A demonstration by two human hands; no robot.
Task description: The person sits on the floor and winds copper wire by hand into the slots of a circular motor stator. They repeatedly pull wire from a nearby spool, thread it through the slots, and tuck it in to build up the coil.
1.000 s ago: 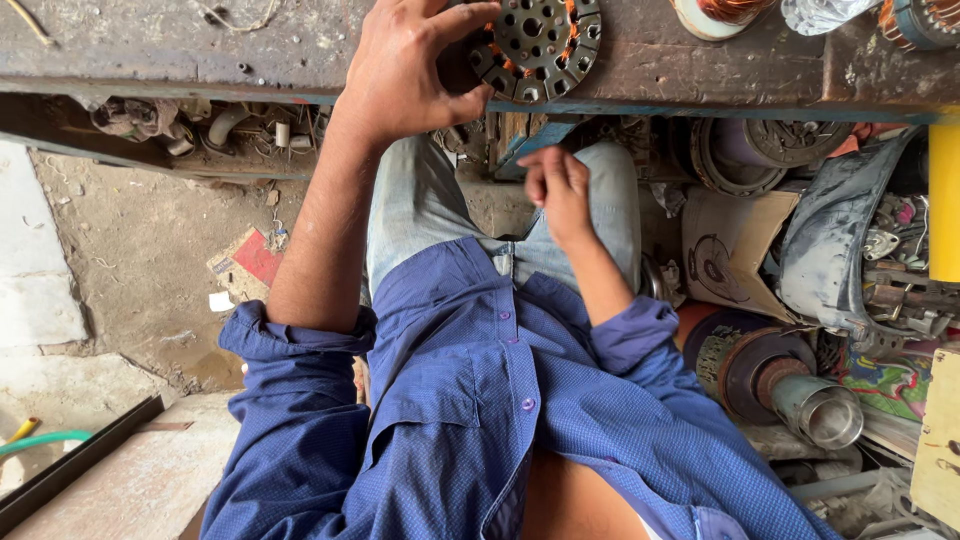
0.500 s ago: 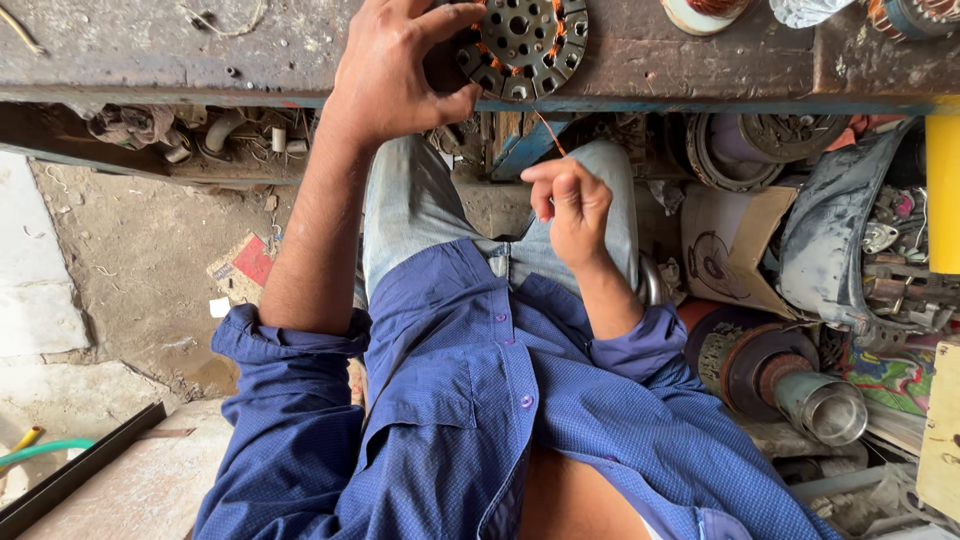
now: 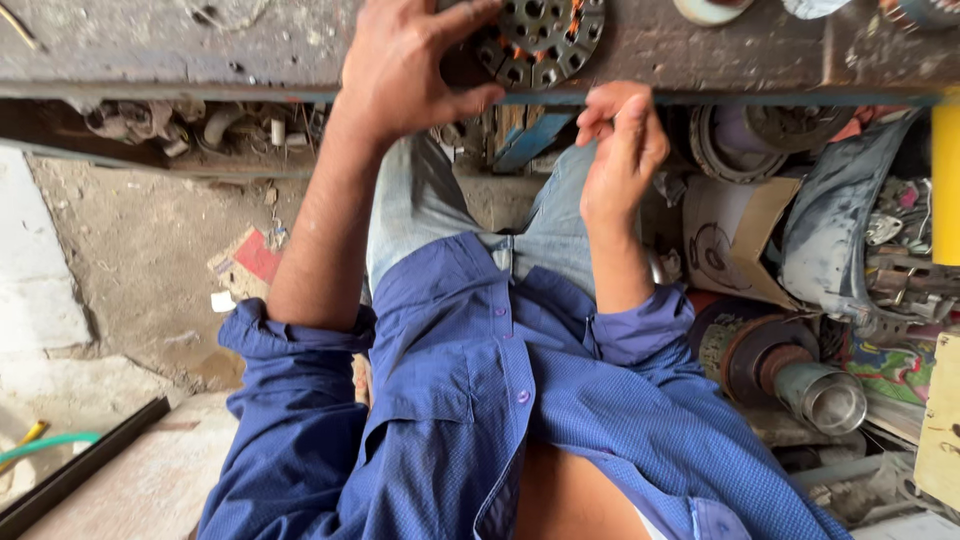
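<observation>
A round dark metal motor core (image 3: pixel 545 35) with slots and copper-coloured windings lies on the worn grey workbench (image 3: pixel 250 45) at the top. My left hand (image 3: pixel 405 65) grips its left edge, thumb below and fingers above. My right hand (image 3: pixel 620 150) is raised just under the bench's front edge, to the right of the core, with its fingertips pinched together. Whether anything thin sits between them is too small to tell. My blue shirt and grey trousers fill the middle.
Right of my legs lie a torn cardboard piece (image 3: pixel 730 240), a rusty motor rotor with a shiny shaft (image 3: pixel 800 375), blue cloth (image 3: pixel 835 230) and mixed scrap. A yellow post (image 3: pixel 945 180) stands at the right edge. Dirt floor and a green hose (image 3: pixel 45 445) are on the left.
My right hand has risen from my lap to the bench edge and closed its fingertips. My left hand stays on the motor core.
</observation>
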